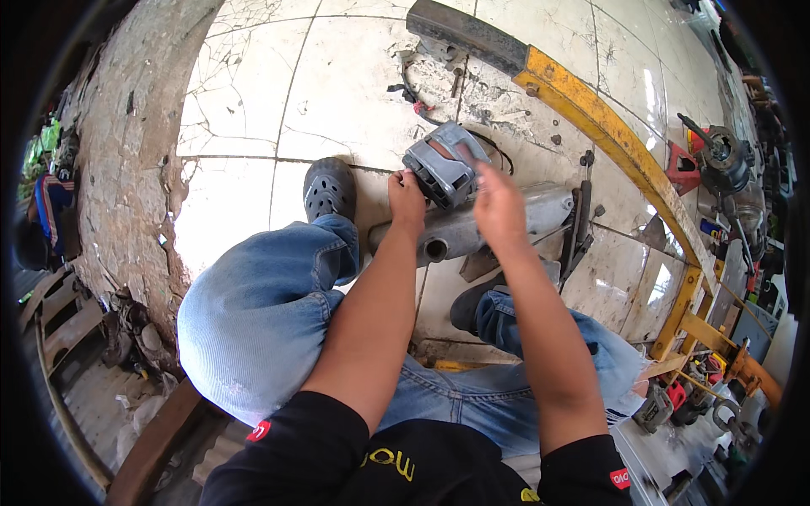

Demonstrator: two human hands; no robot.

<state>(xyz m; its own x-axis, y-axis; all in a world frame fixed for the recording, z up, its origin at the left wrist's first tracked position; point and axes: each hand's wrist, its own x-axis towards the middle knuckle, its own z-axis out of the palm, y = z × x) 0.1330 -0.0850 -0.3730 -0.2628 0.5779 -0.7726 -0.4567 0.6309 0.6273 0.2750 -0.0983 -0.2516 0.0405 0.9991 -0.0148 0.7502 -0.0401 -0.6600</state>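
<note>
Landmark: grey metal exhaust pipe (472,226), lying on the tiled floor (278,93) between the person's feet, long axis running left-low to right-high, open round end toward the left knee.

- Yellow steel frame rail (607,126): beyond the pipe, sweeping from upper centre down to the right, well apart from it.
- Grey plastic-and-metal housing (445,164), ribbed, with a dark inner face: directly above the pipe's left half, tilted, lifted clear of the floor; whether its lower edge touches the pipe cannot be told.
- Black perforated clog (329,187): left of the pipe, just beside the housing's lower left corner.
- Dark long-handled tools (580,221): at the pipe's right end, lying across it.
- Left hand (407,201): above the pipe's open end, fingers closed on the housing's lower left corner.
- Right hand (498,202): over the pipe's middle, against the housing's right side; how its fingers are curled cannot be told.

Relation: the housing sits between both hands, the left gripping lower, the right meeting it higher.
</note>
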